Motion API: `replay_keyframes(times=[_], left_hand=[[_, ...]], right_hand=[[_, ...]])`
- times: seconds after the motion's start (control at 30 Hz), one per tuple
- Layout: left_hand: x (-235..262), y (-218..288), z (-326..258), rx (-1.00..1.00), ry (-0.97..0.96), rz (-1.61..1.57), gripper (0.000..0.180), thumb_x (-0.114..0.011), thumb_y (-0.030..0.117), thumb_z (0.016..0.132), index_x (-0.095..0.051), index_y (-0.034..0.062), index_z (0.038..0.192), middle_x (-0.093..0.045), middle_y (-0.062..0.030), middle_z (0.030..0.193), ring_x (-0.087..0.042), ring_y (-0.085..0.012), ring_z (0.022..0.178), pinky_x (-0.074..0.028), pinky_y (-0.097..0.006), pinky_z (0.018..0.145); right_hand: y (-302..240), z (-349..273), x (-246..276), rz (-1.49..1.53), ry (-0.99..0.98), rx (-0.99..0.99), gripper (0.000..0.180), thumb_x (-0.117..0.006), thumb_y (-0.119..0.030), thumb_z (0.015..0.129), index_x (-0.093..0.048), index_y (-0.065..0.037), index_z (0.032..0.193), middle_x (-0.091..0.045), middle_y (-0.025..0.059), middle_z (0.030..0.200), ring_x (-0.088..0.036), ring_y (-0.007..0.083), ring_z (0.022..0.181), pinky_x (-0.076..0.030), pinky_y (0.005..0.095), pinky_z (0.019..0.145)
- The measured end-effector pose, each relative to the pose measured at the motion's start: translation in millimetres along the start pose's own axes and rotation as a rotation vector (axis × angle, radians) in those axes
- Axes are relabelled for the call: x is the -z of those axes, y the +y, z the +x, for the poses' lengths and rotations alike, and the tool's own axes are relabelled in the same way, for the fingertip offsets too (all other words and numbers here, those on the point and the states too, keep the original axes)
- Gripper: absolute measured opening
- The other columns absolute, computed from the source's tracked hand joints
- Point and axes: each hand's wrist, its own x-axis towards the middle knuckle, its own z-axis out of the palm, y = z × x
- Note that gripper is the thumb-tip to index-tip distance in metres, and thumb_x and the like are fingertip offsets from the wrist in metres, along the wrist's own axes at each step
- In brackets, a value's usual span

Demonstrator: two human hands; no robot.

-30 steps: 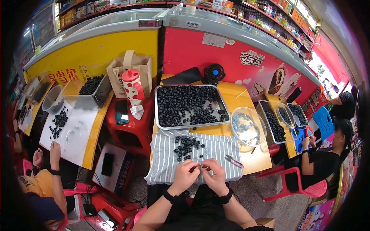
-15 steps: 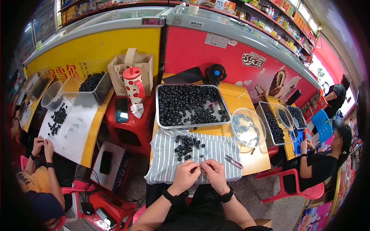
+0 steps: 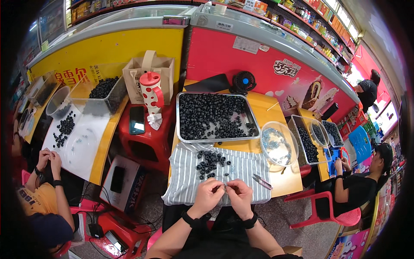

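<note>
My left hand [image 3: 208, 195] and my right hand [image 3: 239, 196] meet over the near edge of a grey-and-white striped cloth [image 3: 185, 177]. Thumb and forefinger are pinched together on each; whatever lies between them is too small to make out. Just beyond the fingertips is a loose pile of black, ring-like pieces [image 3: 210, 162] with a few tiny clear bits beside it. To the right of my right hand, small snips [image 3: 262, 181] rest on the cloth. Behind the cloth stands a metal tray [image 3: 217, 140] holding many more black pieces.
A clear round tub [image 3: 295, 151] with small pale bits stands right of the tray. A black fan [image 3: 244, 82] sits behind it. On a red stool [image 3: 148, 149] at left are a phone [image 3: 137, 120] and a polka-dot tumbler [image 3: 152, 93]. People sit working at both sides.
My hands stay over the cloth edge, fingertips slightly further apart. The view has shifted a little. At far right, the standing person has leaned over.
</note>
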Motion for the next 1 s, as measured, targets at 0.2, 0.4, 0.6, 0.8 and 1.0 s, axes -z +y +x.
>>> replay_keyframes(times=[0.2, 0.4, 0.6, 0.8, 1.0], left_hand=[[3, -3, -1, 0.000, -0.018, 0.002, 0.008, -0.059, -0.001, 0.077, -0.064, -0.0038, 0.082, -0.058, -0.0062, 0.071, -0.053, -0.0110, 0.061, -0.040, -0.024, 0.054], [5, -7, 0, 0.060, -0.071, -0.075, 0.007, -0.059, -0.001, 0.077, -0.064, -0.0045, 0.081, -0.058, -0.0044, 0.071, -0.053, -0.0080, 0.062, -0.041, -0.023, 0.054], [5, -8, 1, 0.098, -0.073, -0.142, 0.009, -0.060, 0.002, 0.077, -0.064, -0.0049, 0.080, -0.056, -0.0050, 0.066, -0.051, -0.0083, 0.058, -0.039, -0.024, 0.051], [6, -7, 4, 0.148, -0.095, -0.140, 0.010, -0.060, 0.004, 0.077, -0.064, -0.0052, 0.080, -0.058, -0.0066, 0.068, -0.053, -0.0101, 0.058, -0.040, -0.025, 0.051], [-7, 0, 9, 0.140, 0.003, 0.104, 0.012, -0.061, 0.007, 0.077, -0.065, -0.0035, 0.081, -0.062, -0.0112, 0.072, -0.058, -0.0172, 0.059, -0.043, -0.029, 0.053]], right_hand=[[-10, 6, -3, -0.388, 0.015, 0.365, 0.014, -0.061, 0.010, 0.071, -0.057, 0.000, 0.080, -0.059, 0.0124, 0.077, -0.060, 0.0223, 0.065, -0.047, 0.0289, 0.055], [-11, 10, 0, -0.535, 0.001, 0.547, 0.018, -0.061, 0.011, 0.065, -0.057, 0.001, 0.079, -0.058, 0.0136, 0.078, -0.059, 0.0292, 0.066, -0.048, 0.0338, 0.055], [-12, 13, 0, -0.556, -0.010, 0.574, 0.017, -0.062, 0.010, 0.065, -0.057, 0.001, 0.078, -0.058, 0.0139, 0.078, -0.059, 0.0301, 0.065, -0.047, 0.0350, 0.056], [-5, 16, 5, -0.508, 0.011, 0.415, 0.015, -0.059, 0.011, 0.065, -0.055, 0.001, 0.076, -0.057, 0.0146, 0.077, -0.058, 0.0316, 0.064, -0.046, 0.0363, 0.055], [-3, 19, 8, -0.807, -0.029, 0.382, 0.013, -0.058, 0.009, 0.070, -0.059, 0.001, 0.081, -0.056, 0.0146, 0.079, -0.058, 0.0322, 0.071, -0.046, 0.0380, 0.059]])
